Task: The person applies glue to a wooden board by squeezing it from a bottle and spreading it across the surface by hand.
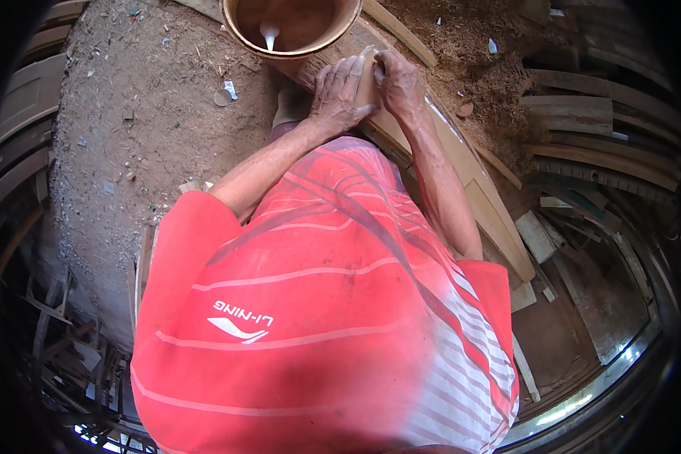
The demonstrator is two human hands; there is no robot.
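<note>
My left hand [339, 92] lies along the left side of a small tan wooden piece [367, 89], fingers reaching to its far end and thumb at its near end. On the other side my right hand [401, 85] is closed, its fingers bent and its thumb against the wood. Both hands rest over a long wooden board [431, 151] that runs from the upper middle toward the lower right. The undersides of my fingers are hidden. Just beyond my left hand stands a round bucket [238, 34] with brown inside and a white pointed nozzle [270, 34] in it.
Dusty ground [144, 129] with scattered scraps spreads to the left. Wood shavings [469, 53] cover the floor at the upper right. Stacked planks [575, 113] lie along the right, and more boards [26, 98] stand at the far left. A loose wooden strip [401, 32] lies beyond my right hand.
</note>
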